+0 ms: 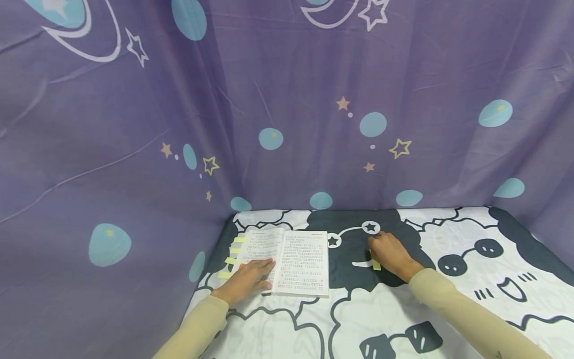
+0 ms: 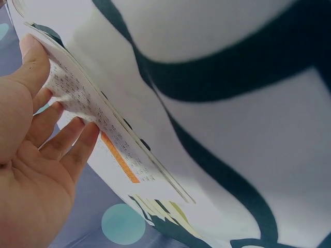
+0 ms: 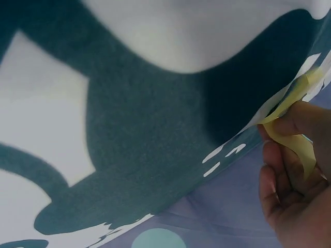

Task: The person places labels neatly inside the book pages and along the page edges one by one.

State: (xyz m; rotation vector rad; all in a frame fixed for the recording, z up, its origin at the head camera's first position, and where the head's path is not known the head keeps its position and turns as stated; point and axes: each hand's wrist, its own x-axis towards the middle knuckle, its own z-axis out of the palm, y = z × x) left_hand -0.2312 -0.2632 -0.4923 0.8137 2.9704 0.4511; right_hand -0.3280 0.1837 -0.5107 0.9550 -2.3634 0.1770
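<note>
- Tabs in pale yellow jut past the left edge of the open book, ranged from far to near with gaps between.
- Orange tab lies on the left page, just beside the fingertips of the left hand.
- Left hand rests on the near part of that page, fingers slightly spread and pointing toward the spine, pinching nothing. Light, even pressure probably steadies the book best; a hard push could crease the paper.
- Book lies open under and to the right of this hand, its right page uncovered, and well apart from the right hand.
- Right hand is over the dark patch of the cloth, thumb and fingers pressed together and pinching a yellow strip. Whether the hand touches the cloth cannot be told.
- Step in hand appears to be working the strip loose; a gentle pinch near one end and a slow, even pull should suit such thin, bendy material, which could fold onto itself.
- Strip runs out on both sides of the pinch in the right wrist view, one length curling; from the head, a short end shows at the hand's near left. Whether it is one piece or two is unclear.
</note>
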